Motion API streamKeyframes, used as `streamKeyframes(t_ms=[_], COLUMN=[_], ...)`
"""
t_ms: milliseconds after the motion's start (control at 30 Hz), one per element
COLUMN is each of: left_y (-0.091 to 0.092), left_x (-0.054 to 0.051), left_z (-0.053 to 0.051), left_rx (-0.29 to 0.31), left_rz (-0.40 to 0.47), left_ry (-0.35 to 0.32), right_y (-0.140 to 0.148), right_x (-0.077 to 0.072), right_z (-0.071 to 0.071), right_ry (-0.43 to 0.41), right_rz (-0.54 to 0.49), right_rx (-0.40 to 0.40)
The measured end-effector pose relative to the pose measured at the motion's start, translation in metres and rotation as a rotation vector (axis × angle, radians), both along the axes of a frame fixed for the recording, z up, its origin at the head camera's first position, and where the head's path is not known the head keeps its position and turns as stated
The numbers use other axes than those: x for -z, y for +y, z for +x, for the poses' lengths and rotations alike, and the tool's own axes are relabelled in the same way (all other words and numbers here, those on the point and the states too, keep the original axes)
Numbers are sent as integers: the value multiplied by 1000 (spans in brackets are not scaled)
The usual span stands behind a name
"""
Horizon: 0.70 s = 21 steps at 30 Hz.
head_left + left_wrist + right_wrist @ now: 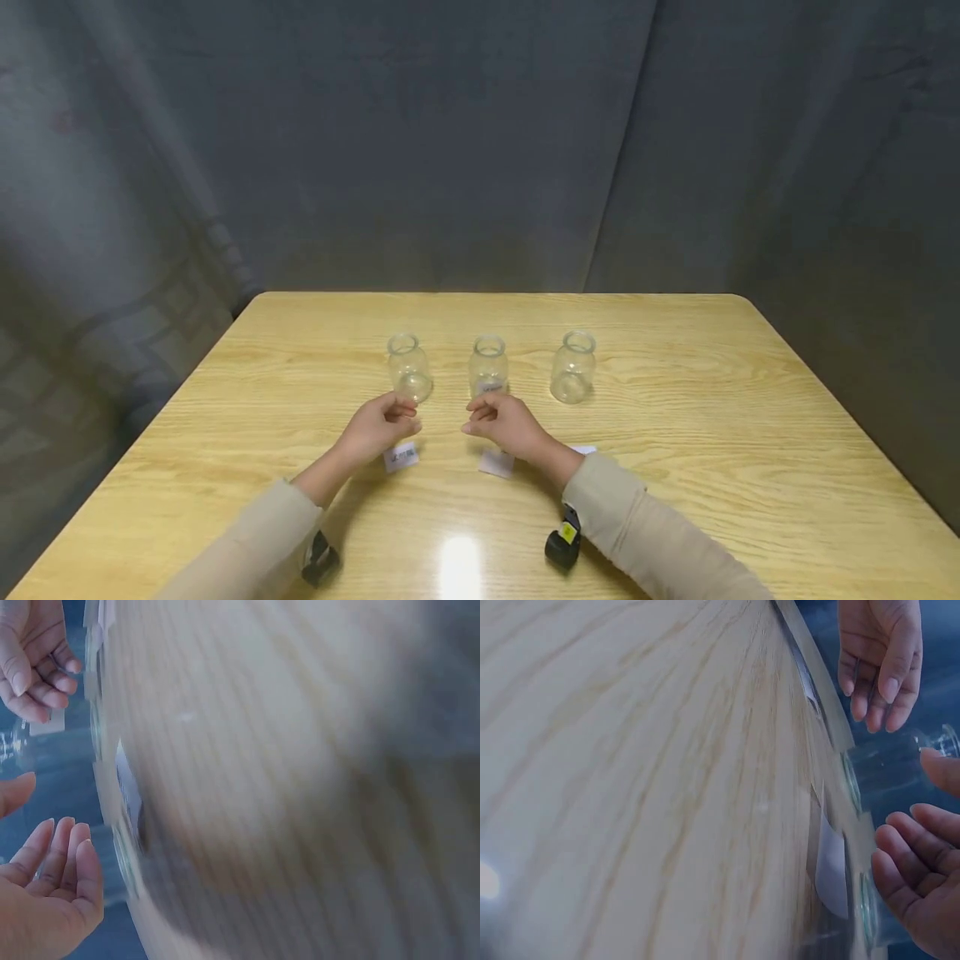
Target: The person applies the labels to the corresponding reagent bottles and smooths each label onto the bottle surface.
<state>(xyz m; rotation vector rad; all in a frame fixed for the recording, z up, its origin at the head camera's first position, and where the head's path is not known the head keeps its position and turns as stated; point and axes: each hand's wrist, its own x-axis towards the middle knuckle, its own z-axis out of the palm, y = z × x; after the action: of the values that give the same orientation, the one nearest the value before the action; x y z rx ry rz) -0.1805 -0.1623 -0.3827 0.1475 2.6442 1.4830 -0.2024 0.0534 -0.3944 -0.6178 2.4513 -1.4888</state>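
Hovering over the wooden surface (pixel 712 417), the left hand (pixel 381 427) and the right hand (pixel 512 425) face each other with a gap between, fingers loosely bent and holding nothing. Three clear glass jars stand upright in a row beyond them: the left jar (pixel 409 367) near the left fingertips, the middle jar (pixel 488 364) behind the right hand, a printed label (pixel 491 387) showing low on it, and the right jar (pixel 573 371) apart from both. Nearer lie a printed card (pixel 405 457), a plain card (pixel 496 464) and a white slip (pixel 585 449) partly hidden by the right wrist.
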Motion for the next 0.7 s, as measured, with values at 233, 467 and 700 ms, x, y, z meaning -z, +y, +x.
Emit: streamKeyframes(t_ms=[233, 467, 700], left_y=[-15, -27, -32], left_x=[-1, 0, 0], left_z=[10, 15, 18], left_rx=[-9, -9, 2], left_rz=[4, -27, -54], left_ry=[-26, -19, -61], right_y=[-12, -26, -40], right_x=[0, -1, 3], right_z=[1, 0, -1], right_ry=[-3, -7, 15], right_rz=[42, 75, 126], right_rx=[-53, -108, -115])
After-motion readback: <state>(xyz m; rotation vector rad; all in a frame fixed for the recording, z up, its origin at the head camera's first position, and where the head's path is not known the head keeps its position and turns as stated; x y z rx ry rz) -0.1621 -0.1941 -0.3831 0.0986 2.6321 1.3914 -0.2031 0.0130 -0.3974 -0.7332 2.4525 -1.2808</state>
